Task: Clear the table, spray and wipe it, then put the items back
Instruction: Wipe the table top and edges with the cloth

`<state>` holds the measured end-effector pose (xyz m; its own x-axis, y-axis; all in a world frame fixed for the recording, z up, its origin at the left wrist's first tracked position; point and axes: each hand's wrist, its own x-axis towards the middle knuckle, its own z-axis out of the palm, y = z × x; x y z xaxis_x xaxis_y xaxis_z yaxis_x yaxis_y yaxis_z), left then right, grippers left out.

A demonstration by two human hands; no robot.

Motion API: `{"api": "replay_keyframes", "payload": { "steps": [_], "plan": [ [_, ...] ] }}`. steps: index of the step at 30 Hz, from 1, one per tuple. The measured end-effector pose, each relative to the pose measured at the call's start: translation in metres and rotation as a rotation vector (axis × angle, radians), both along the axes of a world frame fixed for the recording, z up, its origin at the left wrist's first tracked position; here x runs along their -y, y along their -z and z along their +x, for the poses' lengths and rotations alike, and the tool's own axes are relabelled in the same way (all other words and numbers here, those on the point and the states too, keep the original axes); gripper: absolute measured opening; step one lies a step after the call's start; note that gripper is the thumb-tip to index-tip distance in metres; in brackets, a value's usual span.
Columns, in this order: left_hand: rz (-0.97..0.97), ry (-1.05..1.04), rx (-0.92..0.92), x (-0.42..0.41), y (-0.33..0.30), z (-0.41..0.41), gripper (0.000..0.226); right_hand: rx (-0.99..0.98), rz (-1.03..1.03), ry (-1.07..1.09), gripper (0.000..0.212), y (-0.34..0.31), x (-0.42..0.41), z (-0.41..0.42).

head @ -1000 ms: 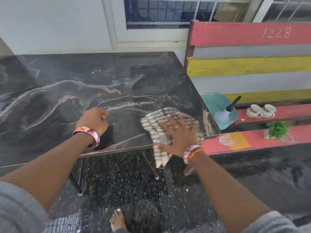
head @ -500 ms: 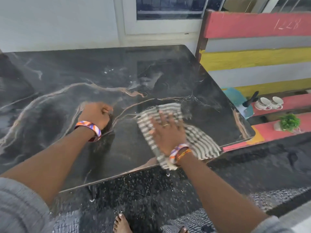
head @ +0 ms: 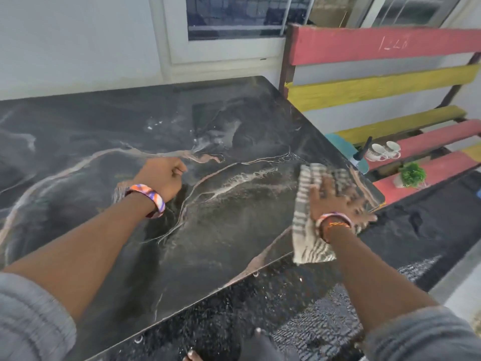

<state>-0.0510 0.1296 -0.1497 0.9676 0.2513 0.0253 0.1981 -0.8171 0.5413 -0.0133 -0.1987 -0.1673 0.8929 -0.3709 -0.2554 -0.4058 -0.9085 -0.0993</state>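
Observation:
A black marble-patterned table [head: 161,121] fills the middle of the view, with wet streaks on its top. My right hand [head: 335,201] lies flat with spread fingers on a grey-and-white checked cloth [head: 309,243] at the table's near right corner; the cloth hangs partly over the edge. My left hand [head: 164,178] rests as a fist on the tabletop near its middle and holds nothing. Both wrists wear coloured bands.
A red and yellow slatted bench [head: 390,84] stands right of the table. On its seat are a teal tray [head: 341,147], a spray bottle [head: 363,152], two white cups [head: 384,151] and a small green plant [head: 412,174]. Dark speckled floor lies below, a wall and window behind.
My right hand has slid the cloth to the right, from the middle of the near edge to the right corner. My left fist has stayed in place. The view has tilted.

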Motion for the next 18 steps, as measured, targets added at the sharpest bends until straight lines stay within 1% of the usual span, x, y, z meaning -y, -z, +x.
{"api": "replay_keyframes", "payload": {
  "steps": [1,2,4,6,8,10,11,12,13,14,16,18],
  "plan": [
    [0.005,0.022,0.016,0.004,-0.001,0.002,0.030,-0.006,0.062,0.093,0.056,-0.001,0.005,0.003],
    [0.012,0.039,0.035,0.007,-0.002,0.004,0.030,0.002,0.084,0.128,0.054,0.000,0.005,0.004],
    [0.022,0.055,0.066,0.011,-0.005,0.007,0.030,0.030,0.052,0.080,0.052,0.003,-0.010,0.004],
    [0.026,0.054,0.076,0.011,-0.006,0.011,0.030,0.047,-0.002,-0.097,0.052,0.006,-0.034,-0.001],
    [0.018,0.060,0.067,0.011,-0.004,0.019,0.030,0.057,-0.041,-0.366,0.053,0.008,-0.067,-0.015],
    [-0.001,0.062,0.046,0.015,-0.003,0.029,0.031,0.089,-0.016,-0.677,0.053,0.009,-0.102,-0.035],
    [-0.006,0.066,0.043,0.020,-0.004,0.036,0.032,0.101,0.022,-0.801,0.051,0.008,-0.114,-0.042],
    [-0.007,0.070,0.045,0.025,-0.005,0.041,0.032,0.104,0.062,-0.879,0.048,0.008,-0.121,-0.045],
    [-0.003,0.083,0.051,0.032,-0.006,0.047,0.032,0.114,0.086,-0.896,0.047,0.008,-0.121,-0.043],
    [0.000,0.104,0.050,0.038,-0.006,0.054,0.032,0.130,0.088,-0.850,0.047,0.007,-0.114,-0.034],
    [0.002,0.154,0.033,0.051,-0.007,0.069,0.032,0.136,0.054,-0.620,0.049,0.008,-0.084,-0.009],
    [0.001,0.188,0.037,0.060,-0.007,0.083,0.030,0.087,0.018,-0.307,0.051,0.009,-0.042,0.021]
  ]
}}
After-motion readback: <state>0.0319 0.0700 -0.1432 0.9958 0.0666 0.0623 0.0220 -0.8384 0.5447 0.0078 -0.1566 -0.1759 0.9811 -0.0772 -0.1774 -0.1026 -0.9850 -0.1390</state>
